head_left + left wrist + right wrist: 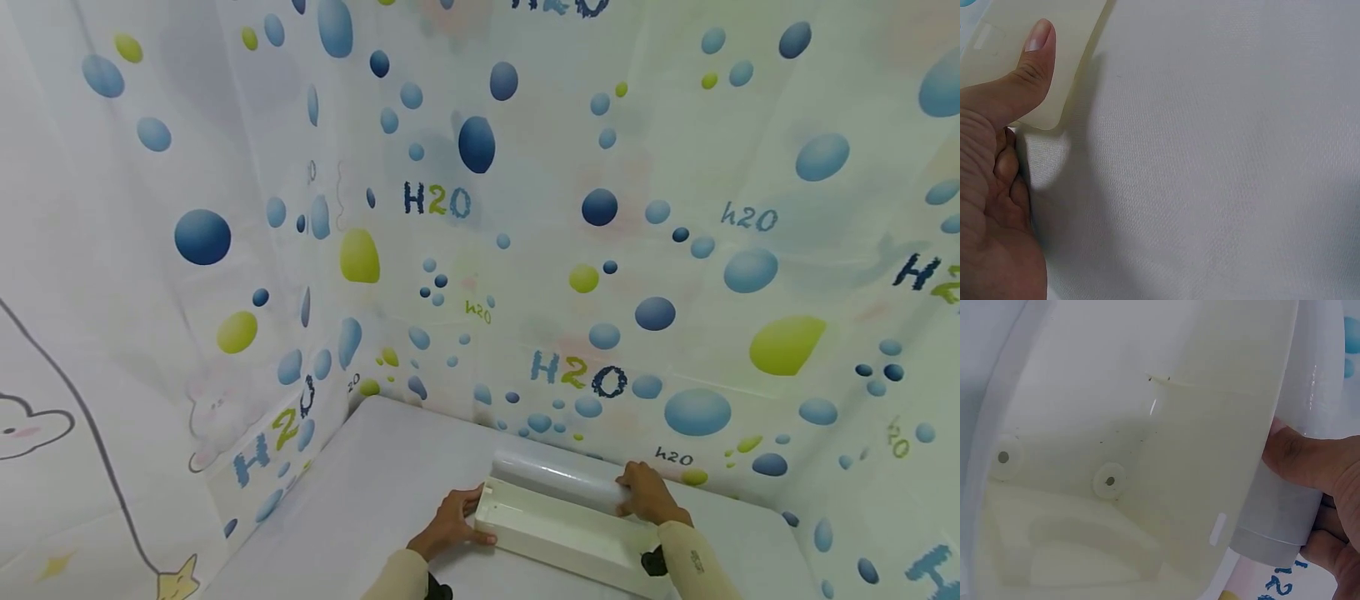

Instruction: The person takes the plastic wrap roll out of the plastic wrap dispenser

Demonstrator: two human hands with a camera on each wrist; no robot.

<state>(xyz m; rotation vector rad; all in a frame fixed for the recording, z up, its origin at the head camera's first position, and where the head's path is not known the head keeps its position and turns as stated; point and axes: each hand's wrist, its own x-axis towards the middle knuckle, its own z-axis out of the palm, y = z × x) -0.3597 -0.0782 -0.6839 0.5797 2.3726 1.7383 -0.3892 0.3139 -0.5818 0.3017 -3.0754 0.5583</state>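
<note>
A long cream plastic trough-like box (pixel 562 533) lies across the white table, its hollow side showing. My left hand (pixel 450 523) grips its left end; the left wrist view shows the thumb (pixel 1035 65) flat on the outer wall and the fingers curled below the end. Directly behind the box lies a roll of clear plastic film (pixel 555 475). My right hand (pixel 648 493) holds the roll's right end, thumb on the near side by the box's rim and fingers round the far side. Two round holed bosses (pixel 1110 481) show inside the box.
The white-covered table (pixel 405 450) reaches back to a curtain (pixel 525 250) printed with blue and green drops and H2O lettering. More pale sheeting (pixel 112 250) hangs at the left. Black straps (pixel 654 562) sit on both wrists over cream sleeves.
</note>
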